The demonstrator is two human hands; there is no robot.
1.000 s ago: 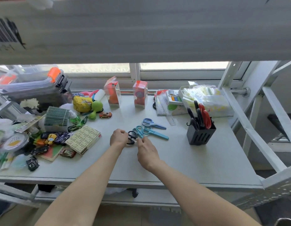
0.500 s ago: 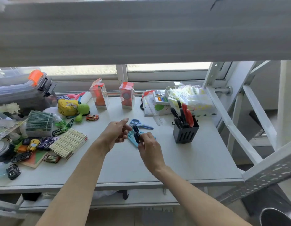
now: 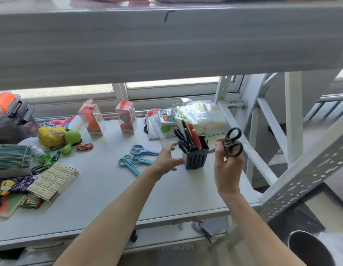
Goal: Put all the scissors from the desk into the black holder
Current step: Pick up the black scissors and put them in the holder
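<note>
My right hand (image 3: 227, 167) holds black scissors (image 3: 233, 143) in the air, just right of the black holder (image 3: 195, 157), handles up, blade tip pointing left toward the holder. The holder stands on the desk with black and red scissors (image 3: 188, 138) standing in it. My left hand (image 3: 166, 160) hovers open just left of the holder, fingers spread, holding nothing. Two scissors lie flat on the desk left of that hand: a blue pair (image 3: 140, 150) and a light blue pair (image 3: 131, 163).
Boxes (image 3: 51, 181), toy cars (image 3: 84, 146), a green toy (image 3: 70, 140) and a yellow pouch (image 3: 50, 135) crowd the desk's left side. Two clear boxes (image 3: 126, 120) and bagged items (image 3: 197, 114) stand at the back. A shelf beam (image 3: 166, 45) hangs overhead; a slanted metal strut (image 3: 243, 143) runs right of the holder.
My right hand lifted the black scissors from the desk's middle and carried them right, beside the holder. My left hand let go and opened near the holder. The view shifted right.
</note>
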